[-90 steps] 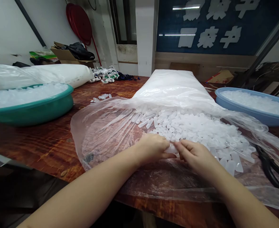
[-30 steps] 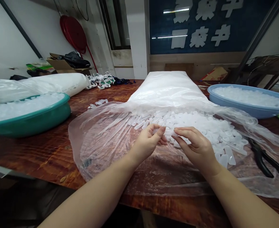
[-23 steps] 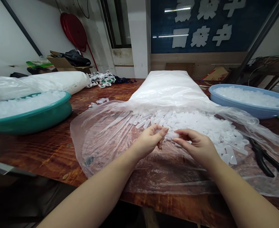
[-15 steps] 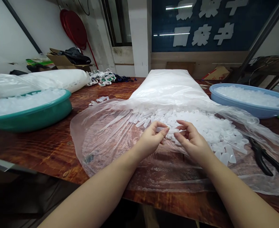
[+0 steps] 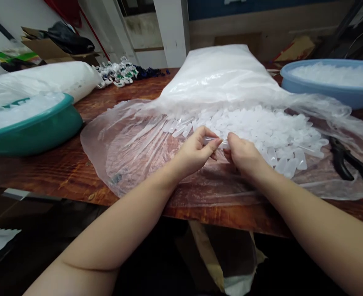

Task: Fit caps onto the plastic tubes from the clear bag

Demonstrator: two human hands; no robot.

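A small translucent plastic piece (image 5: 225, 143), long and narrow, spans the gap between my hands. My left hand (image 5: 200, 149) pinches its left part between thumb and fingers. My right hand (image 5: 244, 155) is closed on its right end, thumb on top and fingers curled underneath. Just beyond the hands lies a heap of similar whitish translucent pieces (image 5: 252, 123), spilling from the mouth of a large, full plastic bag (image 5: 221, 74). The bag's clear film (image 5: 132, 152) spreads over the table under my hands.
Black-handled pliers (image 5: 350, 160) rest on the film at right. A green basin (image 5: 36, 131) at left and a blue basin (image 5: 329, 88) at right hold whitish pieces. White and green parts (image 5: 119, 74) are piled at back left. The wooden table's front edge (image 5: 212, 216) runs below my forearms.
The view has tipped downward, so the scene sits higher. My right hand has closed from spread fingers onto the right end of the plastic piece; my left hand keeps its pinch.
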